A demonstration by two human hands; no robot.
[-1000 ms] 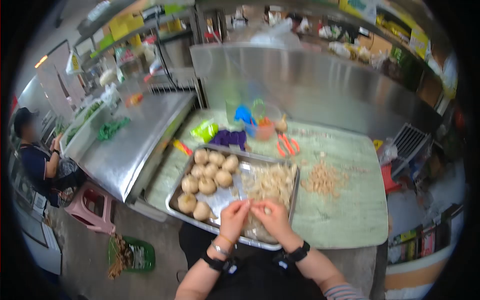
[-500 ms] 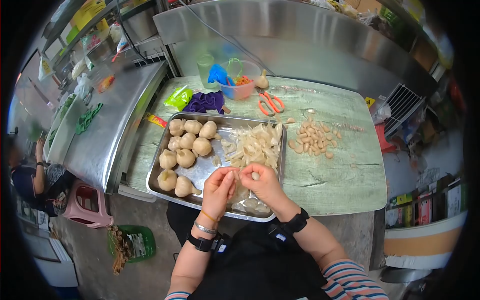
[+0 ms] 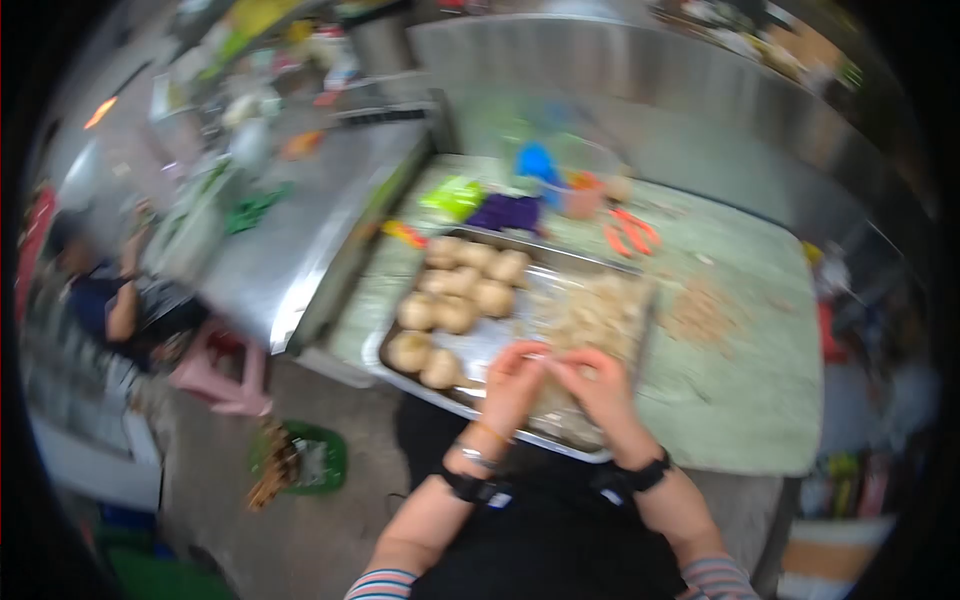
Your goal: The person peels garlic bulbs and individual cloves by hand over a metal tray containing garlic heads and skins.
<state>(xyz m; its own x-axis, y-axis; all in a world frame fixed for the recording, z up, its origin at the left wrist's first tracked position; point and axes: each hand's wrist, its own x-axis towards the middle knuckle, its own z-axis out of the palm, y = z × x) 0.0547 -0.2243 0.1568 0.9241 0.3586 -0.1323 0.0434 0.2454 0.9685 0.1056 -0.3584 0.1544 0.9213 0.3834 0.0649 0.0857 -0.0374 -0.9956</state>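
Over the front of a metal tray (image 3: 480, 408), my left hand (image 3: 513, 385) and my right hand (image 3: 600, 388) meet with fingertips pinched together. A pale garlic clove (image 3: 586, 372) shows, blurred, in my right hand. What my left fingertips pinch is too smeared to make out. Whole garlic bulbs (image 3: 456, 314) fill the tray's left side. A heap of papery garlic skins (image 3: 595, 315) lies on its right side, just beyond my hands. Loose peeled cloves (image 3: 700, 312) are piled on the table to the right of the tray.
Orange-handled scissors (image 3: 631, 233), a purple cloth (image 3: 505, 213), a bright green packet (image 3: 455, 198) and a plastic tub (image 3: 585, 190) stand behind the tray on the green table (image 3: 740, 400). At far left a person (image 3: 110, 300) sits near a pink stool (image 3: 222, 370). A green container (image 3: 318, 460) is on the floor.
The view has swung left and blurred, so the scene sits further right in it. My hands remain together over the tray, fingertips still pinched.
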